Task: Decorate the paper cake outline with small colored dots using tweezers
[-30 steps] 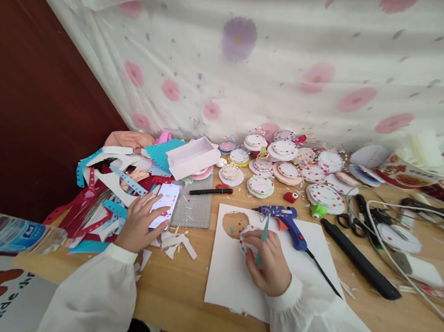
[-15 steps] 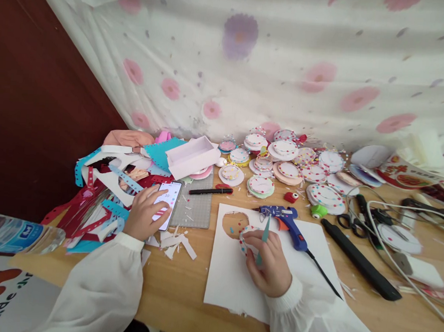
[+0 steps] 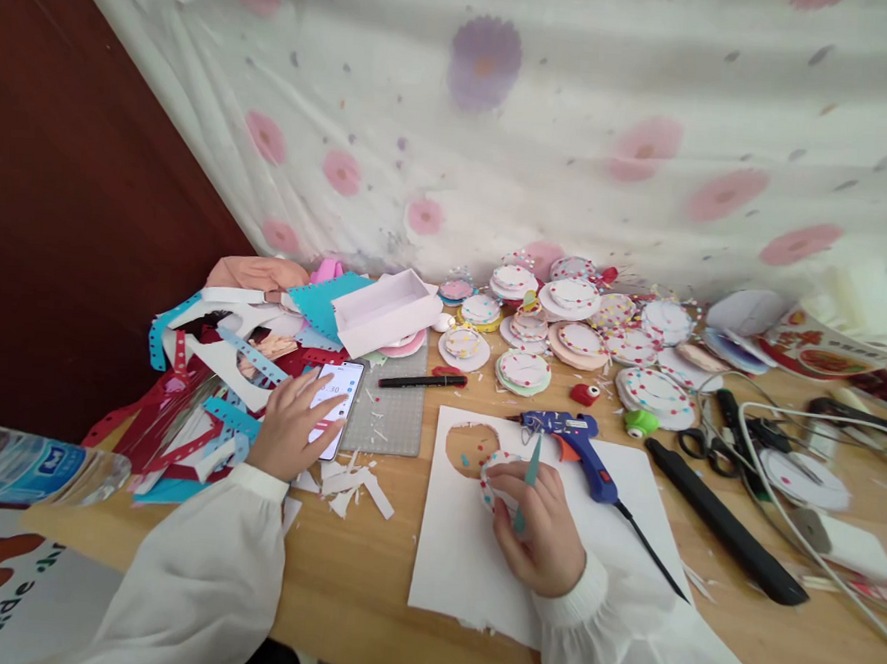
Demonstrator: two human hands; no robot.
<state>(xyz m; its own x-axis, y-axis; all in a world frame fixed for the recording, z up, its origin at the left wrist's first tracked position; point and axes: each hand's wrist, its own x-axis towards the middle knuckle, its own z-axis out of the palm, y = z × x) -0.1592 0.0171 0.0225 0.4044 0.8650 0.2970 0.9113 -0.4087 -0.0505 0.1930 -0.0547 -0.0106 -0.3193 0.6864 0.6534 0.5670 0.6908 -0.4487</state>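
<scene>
White phone [image 3: 336,407] being tapped by left hand [image 3: 287,431], fingers spread; right hand [image 3: 541,528] pinching dotted disc [image 3: 493,472] and green tool [image 3: 529,481] at 3 o'clock; best holding disc flat.

Home craft desk: glue gun [image 3: 573,442], paper scraps [image 3: 207,388], floral curtain [image 3: 576,130].

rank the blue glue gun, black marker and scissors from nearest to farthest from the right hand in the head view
From the right hand:
1. Blue glue gun, just beyond it on the white sheet.
2. Black marker, farther back and left.
3. Scissors, off to the right.
</scene>
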